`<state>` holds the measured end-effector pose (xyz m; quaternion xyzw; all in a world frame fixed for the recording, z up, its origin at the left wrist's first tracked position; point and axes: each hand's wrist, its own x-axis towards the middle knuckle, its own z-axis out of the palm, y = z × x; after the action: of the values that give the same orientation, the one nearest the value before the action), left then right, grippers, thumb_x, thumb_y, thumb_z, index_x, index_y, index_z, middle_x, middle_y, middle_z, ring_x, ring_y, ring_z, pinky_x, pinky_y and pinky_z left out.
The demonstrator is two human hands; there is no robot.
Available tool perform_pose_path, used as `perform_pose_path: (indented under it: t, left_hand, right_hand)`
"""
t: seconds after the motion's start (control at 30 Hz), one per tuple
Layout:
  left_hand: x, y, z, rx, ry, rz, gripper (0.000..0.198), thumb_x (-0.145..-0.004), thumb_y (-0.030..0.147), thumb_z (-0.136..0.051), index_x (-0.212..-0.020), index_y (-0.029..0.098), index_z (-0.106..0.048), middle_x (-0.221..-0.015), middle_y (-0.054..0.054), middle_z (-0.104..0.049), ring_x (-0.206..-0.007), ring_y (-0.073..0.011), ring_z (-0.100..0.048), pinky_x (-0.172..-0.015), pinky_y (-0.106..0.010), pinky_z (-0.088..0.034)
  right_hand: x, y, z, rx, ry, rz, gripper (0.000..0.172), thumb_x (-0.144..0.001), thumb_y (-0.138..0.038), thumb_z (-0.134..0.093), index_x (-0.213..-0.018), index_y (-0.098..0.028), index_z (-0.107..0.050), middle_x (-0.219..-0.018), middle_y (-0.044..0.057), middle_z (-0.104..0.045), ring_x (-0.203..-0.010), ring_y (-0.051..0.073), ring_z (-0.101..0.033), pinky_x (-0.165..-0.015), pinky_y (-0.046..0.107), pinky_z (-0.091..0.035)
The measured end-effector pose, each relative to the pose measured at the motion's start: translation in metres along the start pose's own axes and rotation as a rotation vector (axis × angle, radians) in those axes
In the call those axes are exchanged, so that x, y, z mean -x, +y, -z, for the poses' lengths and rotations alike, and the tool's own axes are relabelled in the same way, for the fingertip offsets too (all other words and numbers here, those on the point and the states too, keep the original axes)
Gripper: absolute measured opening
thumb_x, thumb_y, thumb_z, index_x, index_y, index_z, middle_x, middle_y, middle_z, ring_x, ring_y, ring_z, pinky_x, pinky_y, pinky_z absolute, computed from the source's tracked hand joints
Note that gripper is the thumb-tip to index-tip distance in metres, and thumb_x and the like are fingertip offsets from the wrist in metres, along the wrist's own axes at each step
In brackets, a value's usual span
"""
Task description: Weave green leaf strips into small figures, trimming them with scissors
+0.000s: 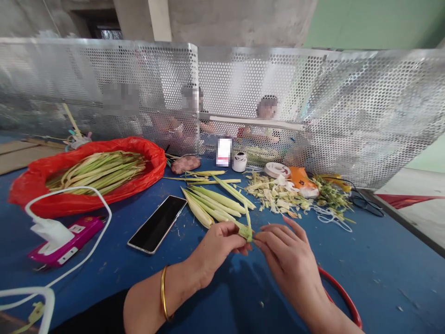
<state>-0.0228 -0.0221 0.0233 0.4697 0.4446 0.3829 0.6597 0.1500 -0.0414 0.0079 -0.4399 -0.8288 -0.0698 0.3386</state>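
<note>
My left hand (222,241), with a gold bangle at its wrist, is closed around the near end of a bundle of pale green, husk-like leaves (222,200). The leaves fan out away from me over the blue table. A narrow leaf strip (248,220) stands up at the bundle's bound end and bends around it. The fingertips of my right hand (287,248) pinch together right beside that bend, at the strip's lower part; the exact grip is partly hidden. Several loose leaf pieces (208,174) lie just beyond the fan.
At left are a red plastic bag (31,185) of long leaves, a purple power strip (79,234) with a white cable, and a phone (158,225). Leaf scraps (267,195), a tape roll (277,170) and an orange packet (302,181) lie right. A perforated metal screen (229,83) stands behind; people sit beyond.
</note>
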Motion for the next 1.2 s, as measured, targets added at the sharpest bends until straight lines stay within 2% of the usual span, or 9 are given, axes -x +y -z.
perform_pose_path:
  t: [0.07,0.2,0.43,0.57,0.67,0.77,0.9,1.03,1.2]
  left_hand:
    - [0.0,-0.004,-0.001,0.02,-0.046,0.022,0.013,-0.065,0.024,-0.067,-0.073,0.015,-0.062,-0.064,0.001,-0.06,-0.06,-0.0127,-0.056,-0.062,-0.025,-0.044]
    - [-0.003,-0.015,-0.001,-0.025,-0.054,-0.002,0.027,-0.067,0.036,-0.072,-0.079,0.016,-0.059,-0.053,0.006,-0.05,-0.044,-0.0088,-0.043,-0.042,-0.022,-0.034]
    - [-0.007,-0.006,0.001,-0.134,0.108,-0.05,0.025,-0.074,0.036,-0.069,-0.065,0.015,-0.058,-0.056,0.006,-0.053,-0.042,-0.0034,-0.03,-0.044,-0.022,-0.022]
    - [-0.009,-0.001,0.005,-0.132,0.159,-0.033,0.022,-0.074,0.032,-0.07,-0.066,0.015,-0.059,-0.055,0.006,-0.055,-0.043,-0.0041,-0.031,-0.045,-0.023,-0.021]
    - [-0.01,-0.001,0.008,-0.083,0.098,-0.018,0.023,-0.071,0.034,-0.073,-0.078,0.014,-0.063,-0.061,0.004,-0.06,-0.044,-0.0039,-0.032,-0.045,-0.022,-0.02]
    - [-0.007,-0.004,0.007,-0.056,-0.047,0.025,0.033,-0.073,0.043,-0.071,-0.086,0.014,-0.064,-0.071,0.0,-0.067,-0.047,-0.0045,-0.039,-0.045,-0.021,-0.022]
    - [-0.002,-0.012,0.002,-0.111,-0.168,0.082,0.048,-0.079,0.06,-0.057,-0.079,0.013,-0.063,-0.073,-0.006,-0.069,-0.048,-0.0072,-0.047,-0.046,-0.022,-0.027]
    - [0.0,-0.016,-0.002,-0.152,-0.146,0.099,0.039,-0.073,0.051,-0.066,-0.073,0.012,-0.064,-0.064,-0.002,-0.062,-0.048,-0.0074,-0.045,-0.046,-0.021,-0.027]
    - [0.001,-0.018,-0.005,-0.167,-0.14,0.108,0.032,-0.076,0.044,-0.062,-0.074,0.012,-0.066,-0.059,0.0,-0.059,-0.045,-0.0068,-0.042,-0.045,-0.022,-0.027]
  right_hand:
    - [0.0,-0.001,-0.004,-0.014,-0.058,0.006,0.02,-0.094,-0.014,-0.046,-0.084,-0.022,-0.061,-0.076,0.001,-0.067,-0.076,0.017,-0.062,-0.104,0.044,-0.026]
    - [0.004,-0.003,-0.013,-0.019,-0.036,0.014,0.028,-0.095,-0.011,-0.039,-0.076,-0.021,-0.057,-0.07,0.001,-0.063,-0.071,0.016,-0.06,-0.103,0.044,-0.028]
    - [-0.001,0.001,0.001,-0.082,-0.017,0.001,0.025,-0.095,-0.014,-0.043,-0.076,-0.021,-0.056,-0.066,-0.003,-0.058,-0.063,0.014,-0.057,-0.098,0.04,-0.032]
    - [-0.003,0.003,0.006,-0.149,-0.036,-0.05,0.024,-0.095,-0.016,-0.044,-0.076,-0.021,-0.057,-0.067,-0.004,-0.06,-0.063,0.014,-0.057,-0.099,0.04,-0.031]
    - [-0.005,0.007,0.004,-0.299,-0.134,-0.201,0.028,-0.096,-0.025,-0.043,-0.076,-0.022,-0.062,-0.074,0.0,-0.064,-0.071,0.017,-0.059,-0.093,0.039,-0.036]
    - [-0.008,0.009,-0.001,-0.61,-0.192,-0.49,0.029,-0.093,-0.04,-0.048,-0.083,-0.022,-0.068,-0.089,0.005,-0.068,-0.085,0.022,-0.061,-0.079,0.033,-0.043]
    - [-0.009,0.003,-0.006,-1.035,-0.154,-0.846,0.028,-0.08,-0.046,-0.065,-0.076,-0.018,-0.066,-0.073,0.002,-0.065,-0.071,0.018,-0.058,-0.069,0.029,-0.044]
    - [-0.007,-0.005,-0.01,-1.297,-0.185,-0.905,0.031,-0.074,-0.045,-0.072,-0.069,-0.016,-0.062,-0.063,-0.001,-0.058,-0.059,0.014,-0.052,-0.061,0.027,-0.043]
    - [-0.004,-0.005,-0.014,-1.259,-0.163,-0.881,0.03,-0.076,-0.043,-0.071,-0.066,-0.016,-0.061,-0.062,0.0,-0.057,-0.058,0.013,-0.05,-0.059,0.027,-0.04]
